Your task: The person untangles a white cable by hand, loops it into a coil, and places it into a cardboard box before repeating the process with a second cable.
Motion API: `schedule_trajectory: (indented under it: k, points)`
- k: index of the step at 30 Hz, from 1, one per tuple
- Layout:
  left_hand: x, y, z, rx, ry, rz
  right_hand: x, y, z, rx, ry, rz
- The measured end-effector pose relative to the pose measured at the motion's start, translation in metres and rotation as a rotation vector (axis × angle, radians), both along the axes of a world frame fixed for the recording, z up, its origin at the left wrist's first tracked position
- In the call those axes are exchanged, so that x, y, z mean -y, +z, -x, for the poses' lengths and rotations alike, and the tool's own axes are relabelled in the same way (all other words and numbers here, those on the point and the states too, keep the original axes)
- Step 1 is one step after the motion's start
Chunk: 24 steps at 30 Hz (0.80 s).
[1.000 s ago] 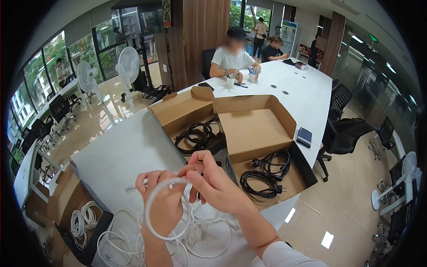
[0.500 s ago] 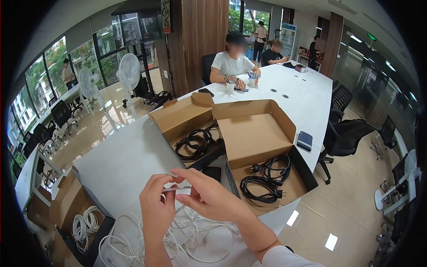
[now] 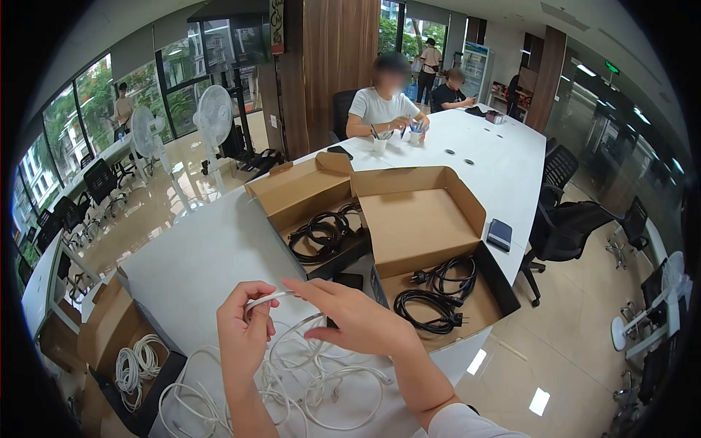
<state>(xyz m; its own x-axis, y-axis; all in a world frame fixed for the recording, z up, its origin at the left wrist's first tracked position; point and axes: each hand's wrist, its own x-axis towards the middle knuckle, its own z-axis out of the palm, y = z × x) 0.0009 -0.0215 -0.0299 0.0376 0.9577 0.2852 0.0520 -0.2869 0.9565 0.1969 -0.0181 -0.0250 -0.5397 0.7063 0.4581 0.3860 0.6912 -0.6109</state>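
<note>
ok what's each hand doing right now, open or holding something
Left hand: closed on a white cable.
Right hand: open, thumb and fingers apart, fingertips by that cable.

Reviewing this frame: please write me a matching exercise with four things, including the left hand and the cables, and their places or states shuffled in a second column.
1. Left hand
2. Notebook
3. Coiled white cables
4. Black cables

A. In the box at the lower left
B. On the table, right of the open boxes
C. Fingers curled round a white cable
D. In the two open boxes beyond the hands

Pairs: 1-C, 2-B, 3-A, 4-D
</note>
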Motion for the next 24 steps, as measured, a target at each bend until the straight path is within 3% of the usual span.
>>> schedule_trajectory:
  k: [3,6,12,15,18,24]
  points:
    - [0.002,0.001,-0.002,0.009,-0.040,0.065,-0.004,-0.006,0.003,-0.013,-0.057,0.028]
    - [0.003,0.002,-0.005,-0.013,-0.061,0.103,-0.005,-0.006,0.003,-0.025,-0.123,-0.109]
    - [0.003,0.005,0.003,-0.012,-0.292,0.104,-0.005,-0.003,0.005,-0.052,-0.237,-0.167]
    - [0.000,0.002,0.008,0.095,-0.460,0.218,-0.008,-0.001,0.006,-0.150,-0.295,-0.211]
    - [0.002,0.000,-0.003,0.122,-0.403,0.215,-0.006,0.001,0.007,-0.183,-0.319,-0.236]
    - [-0.005,-0.002,0.013,0.491,-0.518,0.285,-0.005,0.005,0.003,-0.270,-0.209,-0.167]
